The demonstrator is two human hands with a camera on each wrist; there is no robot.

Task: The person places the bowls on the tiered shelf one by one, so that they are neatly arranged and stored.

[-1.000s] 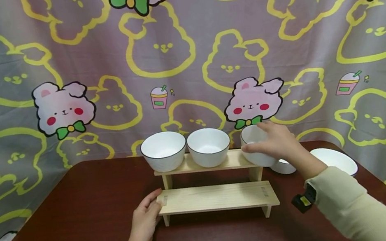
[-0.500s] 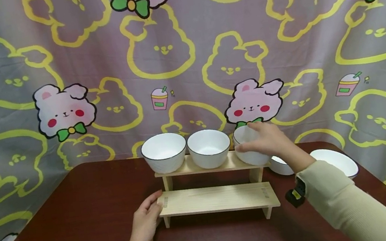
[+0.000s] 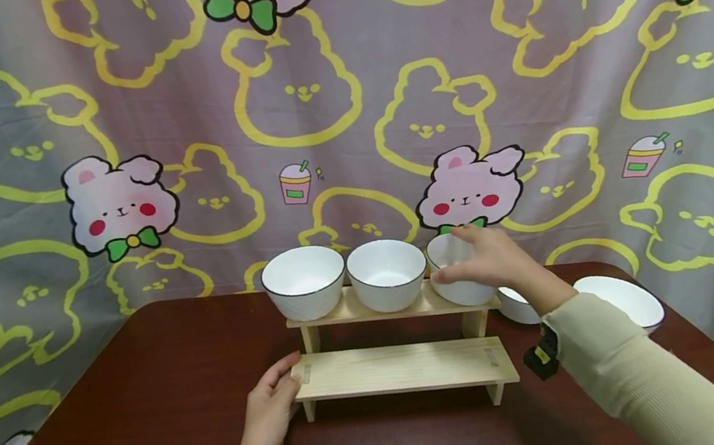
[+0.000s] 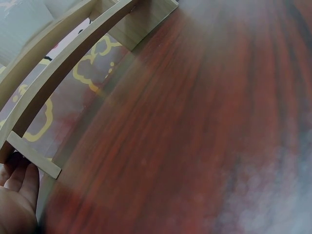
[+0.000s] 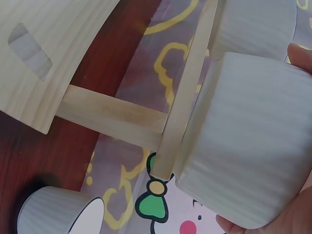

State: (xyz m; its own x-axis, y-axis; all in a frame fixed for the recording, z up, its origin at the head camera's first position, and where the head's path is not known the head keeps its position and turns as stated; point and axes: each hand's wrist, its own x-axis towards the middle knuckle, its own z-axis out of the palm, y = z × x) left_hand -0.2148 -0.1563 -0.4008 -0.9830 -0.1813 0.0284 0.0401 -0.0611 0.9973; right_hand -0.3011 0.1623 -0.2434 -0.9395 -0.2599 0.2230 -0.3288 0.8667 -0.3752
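Note:
A two-tier wooden rack (image 3: 406,366) stands on the dark red-brown table. My left hand (image 3: 269,412) grips the left end of its lower board, thumb on top and fingers at the underside. On the upper board, a white bowl (image 3: 306,291) with a dark rim sits at the left, and a second white bowl (image 3: 389,279) is beside it. At the right end my right hand (image 3: 496,259) holds a third white bowl (image 5: 253,131), fingers and thumb spread round its side. Its base meets the upper board in the right wrist view.
Behind the rack's right end a smaller white bowl (image 3: 516,306) sits on the table (image 3: 117,427), partly hidden by my right arm. A wide white dish (image 3: 621,298) with a dark rim is farther right. A patterned cloth (image 3: 339,102) hangs behind the table.
My right hand has moved left with the third bowl, bringing it over the upper board's right end and close to the middle bowl. The left hand stays on the rack.

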